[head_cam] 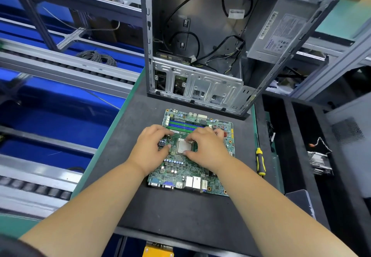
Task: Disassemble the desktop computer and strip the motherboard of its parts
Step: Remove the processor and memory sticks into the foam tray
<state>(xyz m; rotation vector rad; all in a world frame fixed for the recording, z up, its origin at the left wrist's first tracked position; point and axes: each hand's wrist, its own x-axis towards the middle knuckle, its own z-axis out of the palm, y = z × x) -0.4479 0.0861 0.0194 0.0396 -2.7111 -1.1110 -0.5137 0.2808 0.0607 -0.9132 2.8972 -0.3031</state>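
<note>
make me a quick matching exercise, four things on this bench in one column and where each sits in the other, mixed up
Things:
1. motherboard
2. screwdriver
3. computer case
4. processor

Places:
A. standing open at the far end of the black mat
B. flat on the mat, under both hands
C. in its socket in the middle of the board, between the fingertips
D. to the right of the board, by the mat's edge

Pairs: 1-B, 2-D, 3-A, 4-C

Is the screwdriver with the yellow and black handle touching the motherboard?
Apart. The head view shows a bare strip of dark mat between the screwdriver and the motherboard.
</note>
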